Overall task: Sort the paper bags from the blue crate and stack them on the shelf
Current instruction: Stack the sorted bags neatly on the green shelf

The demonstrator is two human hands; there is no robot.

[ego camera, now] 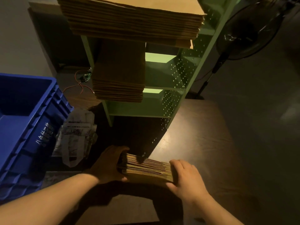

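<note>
Reaching in from the bottom of the frame, the left hand (109,164) and right hand (185,176) clasp a stack of paper bags (146,168) from either side. Fingers curl round its edges, low centre, below the green shelf (164,109).

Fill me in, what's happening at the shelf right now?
A person holds a stack of paper bags between both hands, the left hand on its left end and the right hand on its right end, low in front of the green shelf. Two taller bag stacks already sit on upper shelf levels. The blue crate stands to the left; no bags show in the part in view.
</note>
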